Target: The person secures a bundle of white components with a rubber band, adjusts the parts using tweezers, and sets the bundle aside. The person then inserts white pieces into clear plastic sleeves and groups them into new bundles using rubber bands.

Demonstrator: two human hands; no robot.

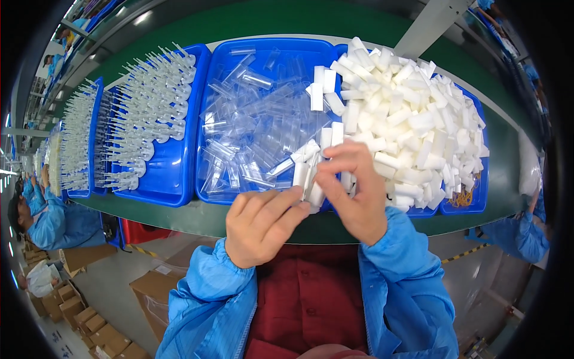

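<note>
Above the near edge of the middle tray, my left hand (263, 224) and my right hand (357, 190) come together with fingertips closed in a pinch. Between them is a slim clear plastic tube (310, 179), tilted, its lower end at my left fingertips and its upper part by my right thumb and forefinger. Whether a foam piece sits inside it is hard to make out. White foam blocks (326, 136) lie just behind it, on the tray's right side. Many loose clear tubes (251, 131) fill the blue middle tray (216, 50).
To the right, a large heap of white foam blocks (412, 119) covers a blue tray, with yellow bands (462, 198) in a tray beside it. White thin-tipped plastic parts (155, 96) stand in a blue tray (164, 173) at left. Other people (66, 218) sit along the green bench.
</note>
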